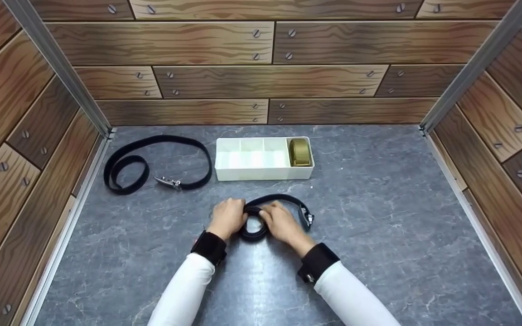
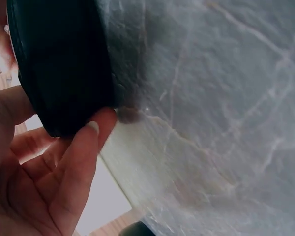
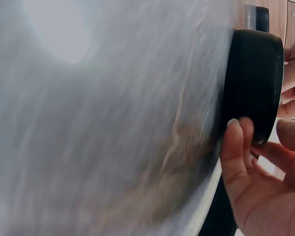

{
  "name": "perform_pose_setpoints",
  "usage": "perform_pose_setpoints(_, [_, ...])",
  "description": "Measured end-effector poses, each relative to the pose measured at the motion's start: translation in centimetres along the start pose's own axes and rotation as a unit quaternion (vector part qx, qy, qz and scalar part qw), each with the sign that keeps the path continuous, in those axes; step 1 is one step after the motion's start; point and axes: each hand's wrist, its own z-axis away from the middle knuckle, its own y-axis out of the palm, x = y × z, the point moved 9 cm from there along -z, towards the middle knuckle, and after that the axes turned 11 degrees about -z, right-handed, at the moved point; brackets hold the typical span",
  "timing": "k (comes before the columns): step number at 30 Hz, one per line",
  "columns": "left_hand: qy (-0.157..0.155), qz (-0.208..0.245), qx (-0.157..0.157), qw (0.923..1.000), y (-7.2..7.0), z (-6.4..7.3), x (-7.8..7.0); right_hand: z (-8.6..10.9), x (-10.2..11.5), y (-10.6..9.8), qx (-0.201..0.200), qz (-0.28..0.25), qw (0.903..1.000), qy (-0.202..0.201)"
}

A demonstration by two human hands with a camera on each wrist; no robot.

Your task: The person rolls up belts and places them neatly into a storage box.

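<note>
Between both hands, a black belt stands on its edge on the floor, its strap wound into a round coil (image 1: 254,236). On the coil's left side, my left hand (image 1: 228,217) grips it with bent fingers. My right hand (image 1: 281,222) holds the opposite side, thumb and fingers around the strap. In the left wrist view fingertips press the lower edge of the coil (image 2: 64,64); the right wrist view has fingers at the edge of the coil (image 3: 253,83) too. A loose length of the belt arcs behind the right hand to a silver buckle (image 1: 308,218).
A white divided box (image 1: 263,174) lies beyond the hands, an olive rolled belt (image 1: 300,152) in its rightmost compartment. Another black belt (image 1: 166,138) lies loosely looped at the left, its buckle (image 1: 169,182) facing the box. Wood-patterned walls (image 1: 211,81) enclose the grey marbled floor (image 1: 379,203).
</note>
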Motion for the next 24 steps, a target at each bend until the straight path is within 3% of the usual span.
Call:
perform_pose_setpoints(2, [-0.010, -0.007, -0.001, 0.9999, 0.0, 0.0, 0.2, 0.3, -0.5, -1.0, -0.038, 0.042, 0.9982, 0.020])
perform_pose_setpoints(5, [-0.023, -0.014, 0.000, 0.9997, 0.0, -0.1, 0.4, 1.0, -1.3, -2.5, -0.089, 0.113, 0.9882, 0.052])
perform_pose_setpoints(9, [-0.039, -0.014, -0.005, 0.9991, 0.0, 0.0, 0.6, 1.7, -2.2, -3.7, -0.119, 0.176, 0.9747, 0.070])
perform_pose_setpoints(12, [-0.050, -0.007, -0.006, 0.9987, 0.1, 0.1, 0.8, 1.8, -2.6, -4.4, -0.124, 0.192, 0.9713, 0.064])
perform_pose_setpoints(20, [-0.068, 0.019, 0.028, 0.9971, 0.8, 0.1, 1.7, 2.0, -3.8, -7.3, -0.097, 0.144, 0.9842, 0.032])
perform_pose_setpoints(24, [-0.080, 0.031, 0.035, 0.9958, 0.9, 0.3, 2.0, 2.0, -4.4, -8.7, -0.086, 0.154, 0.9842, 0.017])
